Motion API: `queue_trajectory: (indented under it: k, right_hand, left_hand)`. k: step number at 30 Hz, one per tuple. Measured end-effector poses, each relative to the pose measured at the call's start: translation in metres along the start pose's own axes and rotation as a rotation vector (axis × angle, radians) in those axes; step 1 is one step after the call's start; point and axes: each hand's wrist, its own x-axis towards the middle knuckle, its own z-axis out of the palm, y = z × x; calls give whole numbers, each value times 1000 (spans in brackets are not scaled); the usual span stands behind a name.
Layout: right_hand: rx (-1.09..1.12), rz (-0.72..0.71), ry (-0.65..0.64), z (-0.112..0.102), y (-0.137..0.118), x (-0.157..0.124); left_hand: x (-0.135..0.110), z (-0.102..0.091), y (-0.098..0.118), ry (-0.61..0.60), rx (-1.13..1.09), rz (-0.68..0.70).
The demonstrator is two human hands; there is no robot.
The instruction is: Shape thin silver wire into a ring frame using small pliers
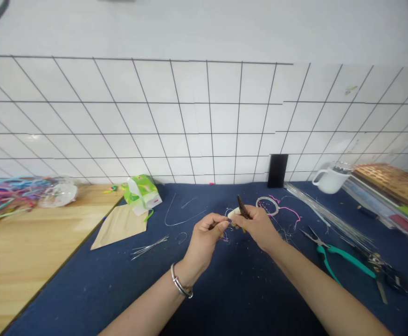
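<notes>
In the head view, my left hand is closed, its thumb and forefinger pinching what looks like thin wire. The wire loops out below the fingertips; the pinched end is too small to make out. My right hand meets it from the right, wrapped round dark-jawed pliers that point upward. A small cream-white piece shows at the right fingertips. Just behind that hand lie a white ring and a pink beaded strand.
Teal-handled pliers and a bundle of straight wires lie to the right. Cut wires, a beige sheet and a green tissue pack are at left. A white cup and a black slab stand behind.
</notes>
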Motion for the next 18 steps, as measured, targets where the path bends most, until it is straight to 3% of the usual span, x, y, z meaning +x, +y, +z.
queue_trajectory:
  k: [11,14,18]
  right_hand:
    - [284,177,-24,3,7,2]
    - [232,138,-23,3,6,1]
    - [-4,21,27,1,2,0]
  left_hand:
    - [-5,6,-1,60,79,144]
    - [-4,5,-3,47,73,136]
    - [0,0,-4,-42,69,64]
